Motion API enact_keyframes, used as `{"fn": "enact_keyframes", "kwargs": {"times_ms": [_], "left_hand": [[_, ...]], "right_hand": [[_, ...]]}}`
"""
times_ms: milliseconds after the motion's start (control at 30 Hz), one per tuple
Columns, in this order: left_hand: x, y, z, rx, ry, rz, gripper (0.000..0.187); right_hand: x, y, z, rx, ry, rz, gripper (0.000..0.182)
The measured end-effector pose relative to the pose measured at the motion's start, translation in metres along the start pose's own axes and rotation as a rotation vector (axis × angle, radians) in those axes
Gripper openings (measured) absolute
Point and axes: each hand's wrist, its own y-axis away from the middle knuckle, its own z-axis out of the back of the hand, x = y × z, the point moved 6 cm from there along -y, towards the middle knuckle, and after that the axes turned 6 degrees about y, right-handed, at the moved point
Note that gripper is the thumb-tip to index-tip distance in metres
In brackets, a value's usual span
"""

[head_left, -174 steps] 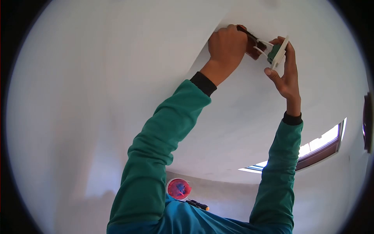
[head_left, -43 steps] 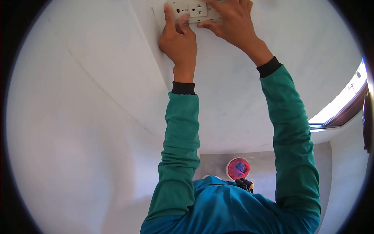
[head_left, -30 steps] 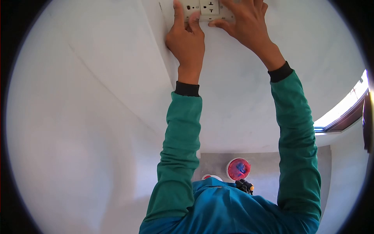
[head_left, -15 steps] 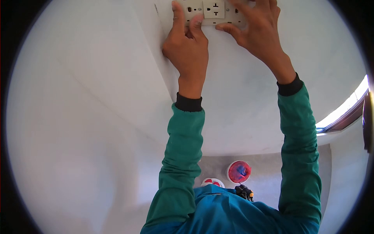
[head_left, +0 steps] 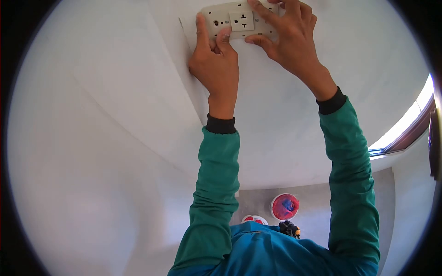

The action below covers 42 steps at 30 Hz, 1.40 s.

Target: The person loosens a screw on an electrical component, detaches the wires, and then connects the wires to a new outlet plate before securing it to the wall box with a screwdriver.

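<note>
A cream outlet mounting frame, with one white three-hole socket in its middle, lies against the white wall at the top of the view. My left hand grips its left end, the index finger along the left edge and the thumb at the lower edge. At the other end, my right hand spans the frame, thumb below and index finger over the upper part. Those fingers hide much of the right side. Screw heads show on either side of the socket.
A wall corner runs close by my left hand. On the floor below stand a white bucket with red and blue contents and, beside it, a white item with red patches. A black object with an orange part is at my waist. A window is at right.
The view has shifted, so the frame and both hands appear lower and slightly further left, and the frame's upper edge now shows. Both hands keep much the same hold.
</note>
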Motion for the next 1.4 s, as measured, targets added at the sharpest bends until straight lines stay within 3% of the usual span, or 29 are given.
{"fn": "enact_keyframes", "kwargs": {"times_ms": [233, 467, 633, 800, 1233, 1300, 1400], "left_hand": [[0.017, 0.008, -0.003, -0.033, 0.060, 0.033, 0.044], [0.015, 0.001, -0.011, -0.067, 0.028, -0.093, 0.048], [0.010, 0.001, -0.012, -0.052, 0.011, -0.010, 0.045], [0.012, 0.001, -0.012, -0.054, 0.018, 0.010, 0.045], [0.003, 0.004, 0.006, -0.076, 0.036, 0.075, 0.044], [0.003, 0.007, 0.009, -0.068, 0.046, 0.089, 0.043], [0.009, 0.002, 0.000, -0.055, 0.037, 0.078, 0.044]], "right_hand": [[0.001, 0.004, -0.007, 0.092, 0.043, 0.099, 0.069], [-0.018, -0.002, -0.001, 0.035, -0.140, 0.009, 0.072], [-0.019, -0.004, 0.007, 0.048, -0.031, -0.016, 0.067], [-0.016, -0.007, 0.007, 0.024, -0.169, -0.054, 0.064], [-0.007, -0.004, 0.016, 0.060, -0.108, -0.063, 0.061], [-0.003, 0.002, 0.015, -0.129, -0.113, 0.084, 0.062], [-0.012, -0.002, 0.005, -0.081, -0.035, 0.024, 0.073]]}}
